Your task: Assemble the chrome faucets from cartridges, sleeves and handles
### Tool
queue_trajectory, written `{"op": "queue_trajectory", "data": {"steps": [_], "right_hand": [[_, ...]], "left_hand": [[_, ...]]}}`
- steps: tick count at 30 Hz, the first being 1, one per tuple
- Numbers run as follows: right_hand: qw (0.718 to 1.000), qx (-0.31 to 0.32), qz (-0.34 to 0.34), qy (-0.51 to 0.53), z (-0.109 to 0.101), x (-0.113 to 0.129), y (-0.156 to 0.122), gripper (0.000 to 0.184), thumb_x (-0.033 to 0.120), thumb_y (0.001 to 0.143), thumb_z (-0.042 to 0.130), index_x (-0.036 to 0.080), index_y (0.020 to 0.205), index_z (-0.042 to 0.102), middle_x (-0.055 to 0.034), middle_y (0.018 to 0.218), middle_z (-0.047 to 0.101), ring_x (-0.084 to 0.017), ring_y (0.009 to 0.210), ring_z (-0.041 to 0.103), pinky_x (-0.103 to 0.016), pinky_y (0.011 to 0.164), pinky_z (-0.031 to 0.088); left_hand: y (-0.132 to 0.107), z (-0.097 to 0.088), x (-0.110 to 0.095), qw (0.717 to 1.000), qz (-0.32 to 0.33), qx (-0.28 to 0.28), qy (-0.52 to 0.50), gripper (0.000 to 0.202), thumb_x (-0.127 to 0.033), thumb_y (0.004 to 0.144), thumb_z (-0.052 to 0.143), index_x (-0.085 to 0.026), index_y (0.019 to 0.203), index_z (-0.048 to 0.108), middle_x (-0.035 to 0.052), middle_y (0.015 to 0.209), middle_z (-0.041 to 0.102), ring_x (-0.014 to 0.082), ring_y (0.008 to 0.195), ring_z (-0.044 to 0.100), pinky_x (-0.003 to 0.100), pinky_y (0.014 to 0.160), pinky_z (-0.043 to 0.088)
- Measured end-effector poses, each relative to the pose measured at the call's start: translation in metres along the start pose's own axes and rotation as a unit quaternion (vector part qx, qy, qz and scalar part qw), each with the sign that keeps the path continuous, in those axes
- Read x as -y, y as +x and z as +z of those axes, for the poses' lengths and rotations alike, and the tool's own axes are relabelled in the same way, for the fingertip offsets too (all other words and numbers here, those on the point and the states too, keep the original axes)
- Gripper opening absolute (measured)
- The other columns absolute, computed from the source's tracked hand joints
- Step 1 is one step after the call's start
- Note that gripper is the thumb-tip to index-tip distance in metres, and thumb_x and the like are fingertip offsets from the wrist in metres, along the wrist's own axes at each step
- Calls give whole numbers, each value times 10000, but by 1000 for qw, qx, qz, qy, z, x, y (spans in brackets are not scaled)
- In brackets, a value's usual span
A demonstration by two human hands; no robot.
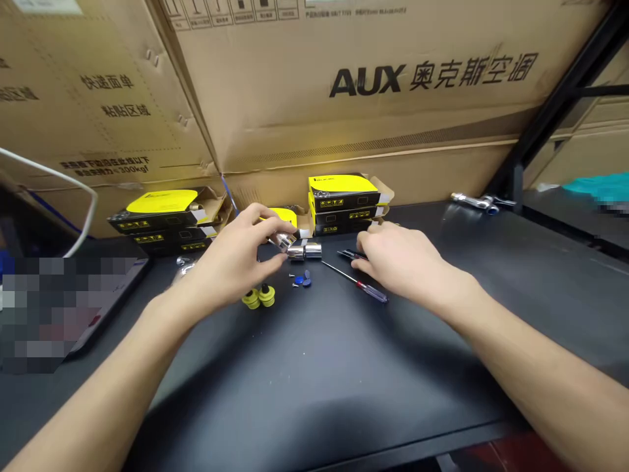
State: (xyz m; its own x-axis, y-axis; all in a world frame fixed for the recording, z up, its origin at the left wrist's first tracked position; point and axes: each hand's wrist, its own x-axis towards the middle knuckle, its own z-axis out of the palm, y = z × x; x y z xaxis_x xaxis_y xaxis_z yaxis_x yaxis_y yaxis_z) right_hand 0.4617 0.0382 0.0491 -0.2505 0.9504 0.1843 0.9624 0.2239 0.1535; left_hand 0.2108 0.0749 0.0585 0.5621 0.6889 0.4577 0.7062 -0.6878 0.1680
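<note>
My left hand (248, 252) is closed, with thumb and fingers around a shiny chrome sleeve (282, 241). Right beside it on the black table stand two more chrome sleeves (313, 250). My right hand (396, 255) has its fingers curled at the end of a slim black object (348, 254) whose kind I cannot make out, mostly covered by the hand. A screwdriver (358, 284) with a clear, reddish-purple handle lies between the hands. Blue caps (306, 278) and small screws (295, 285) are near its tip. Two yellow cartridges with black stems (266, 295) sit below my left hand.
Black-and-yellow boxes (344, 200) are stacked at the back, with another stack (162, 213) further left. A chrome faucet-like part (476, 203) lies at the back right. Large cardboard (373, 124) walls the rear. A dark tray-like item (113, 288) is at the left.
</note>
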Motion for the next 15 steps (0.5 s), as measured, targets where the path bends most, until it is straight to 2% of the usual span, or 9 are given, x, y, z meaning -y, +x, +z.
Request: {"op": "queue_trajectory", "data": {"steps": [2, 4, 8, 11, 15], "right_hand": [[1000, -10, -10, 15, -1, 4, -3, 249, 379, 937, 604, 185, 831, 718, -171, 909, 760, -349, 822, 728, -395, 596, 507], [999, 20, -25, 17, -1, 8, -6, 285, 392, 927, 593, 197, 756, 710, -151, 808, 754, -339, 739, 727, -394, 576, 491], [997, 67, -44, -11, 0, 9, -11, 191, 190, 848, 587, 197, 673, 664, -126, 720, 732, -304, 654, 714, -342, 525, 422], [999, 21, -35, 21, -2, 8, -9, 140, 214, 867, 567, 204, 750, 643, -99, 691, 711, -271, 616, 685, -325, 523, 384], [980, -80, -48, 174, -6, 15, -6, 62, 234, 903, 540, 208, 899, 597, -38, 740, 709, -199, 604, 641, -302, 582, 405]], "left_hand": [[0, 0, 0, 1000, -2, 6, 7, 317, -366, 863, 615, -215, 1131, 691, 83, 1118, 623, 231, 951, 637, 377, 900, 505], [1, -1, 0, 1000, -14, 7, 22, 334, -422, 866, 619, -199, 1104, 689, 78, 1071, 634, 220, 870, 632, 372, 842, 504], [1, -2, 1, 998, -53, 7, 36, 347, -500, 869, 610, -177, 983, 665, 54, 956, 639, 205, 787, 617, 353, 752, 490], [1, -1, 2, 995, -101, 10, -24, 309, -497, 868, 604, -191, 909, 625, 31, 908, 661, 191, 753, 634, 335, 714, 500], [0, 3, 3, 983, -142, 30, -114, 283, -469, 852, 620, -201, 942, 635, 28, 913, 717, 221, 781, 683, 353, 730, 540]]}}
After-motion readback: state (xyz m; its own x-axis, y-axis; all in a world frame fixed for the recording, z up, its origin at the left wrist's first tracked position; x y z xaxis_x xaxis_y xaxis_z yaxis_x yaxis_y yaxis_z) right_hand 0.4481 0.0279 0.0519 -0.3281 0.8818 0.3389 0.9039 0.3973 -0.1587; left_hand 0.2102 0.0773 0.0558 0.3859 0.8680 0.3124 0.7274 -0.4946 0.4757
